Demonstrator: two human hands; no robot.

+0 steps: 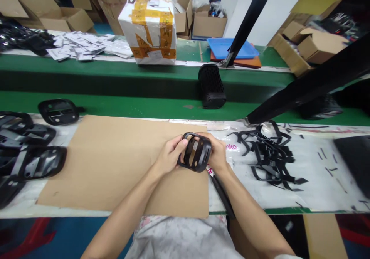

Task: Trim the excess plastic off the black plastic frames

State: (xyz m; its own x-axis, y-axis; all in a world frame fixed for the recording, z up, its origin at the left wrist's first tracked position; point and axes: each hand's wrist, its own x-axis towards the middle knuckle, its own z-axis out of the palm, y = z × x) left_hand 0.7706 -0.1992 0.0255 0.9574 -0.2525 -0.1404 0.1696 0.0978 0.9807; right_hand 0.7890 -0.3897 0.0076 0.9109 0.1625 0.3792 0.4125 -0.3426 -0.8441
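A black plastic frame part (199, 155) with rounded corners and cut-out openings is held up over the right edge of a brown cardboard sheet (124, 162). My left hand (171, 153) grips its left side, thumb on the near face and the other fingers mostly hidden behind. On the opposite side, my right hand (217, 151) is wrapped round the part's right edge, its fingertips largely out of sight. A long dark tool or strip (222, 193) lies beneath my right forearm; its kind is hard to make out.
Similar black frame parts (43, 162) pile up at the left, with one (58, 111) behind them. Tangled black strips (271, 158) lie at the right. A black slotted part (212, 86) stands beyond the cardboard. A slanted dark post (303, 81) crosses the right side; a taped box (150, 29) sits behind.
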